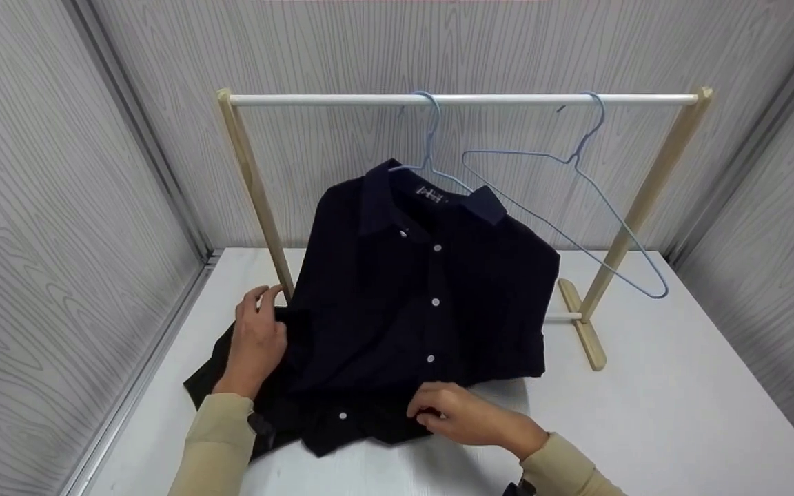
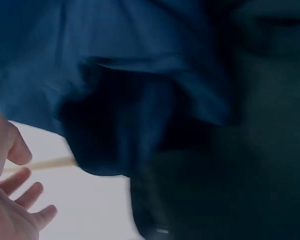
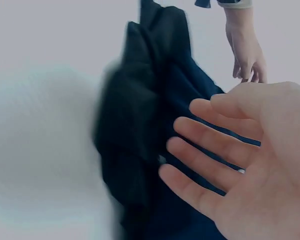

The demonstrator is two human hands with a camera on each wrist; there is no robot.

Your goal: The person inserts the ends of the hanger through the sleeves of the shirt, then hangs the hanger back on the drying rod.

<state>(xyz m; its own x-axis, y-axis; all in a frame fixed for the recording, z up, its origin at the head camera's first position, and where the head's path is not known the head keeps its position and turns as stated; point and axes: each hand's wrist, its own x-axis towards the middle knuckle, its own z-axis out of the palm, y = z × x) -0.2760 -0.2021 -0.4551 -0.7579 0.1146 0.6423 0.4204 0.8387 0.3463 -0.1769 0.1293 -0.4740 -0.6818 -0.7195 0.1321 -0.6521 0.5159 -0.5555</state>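
Shirt [image 1: 376,303] hangs on a hanger [image 1: 429,148] from the rack [image 1: 507,100]. Loosely spread, the left hand [image 1: 256,346] is beside it and the right hand [image 1: 464,415] near its lower edge.

White table [image 1: 666,399], bare stretch running from 3 to 5 o'clock. Clothes rack [image 1: 662,172] stands on it: pale wooden foot [image 1: 593,348] flat at 2 o'clock, other post [image 1: 252,179] descending at 10 o'clock (base hidden behind dark shirt [image 1: 383,310]). Shirt's lower cloth [image 1: 328,420] bunched over tabletop, 6 to 8 o'clock; how much rests there, cannot tell. Rack's white rail [image 1: 507,100] bears blue hanger [image 1: 429,148] at 12 o'clock, second hanger [image 1: 578,150] at 1.
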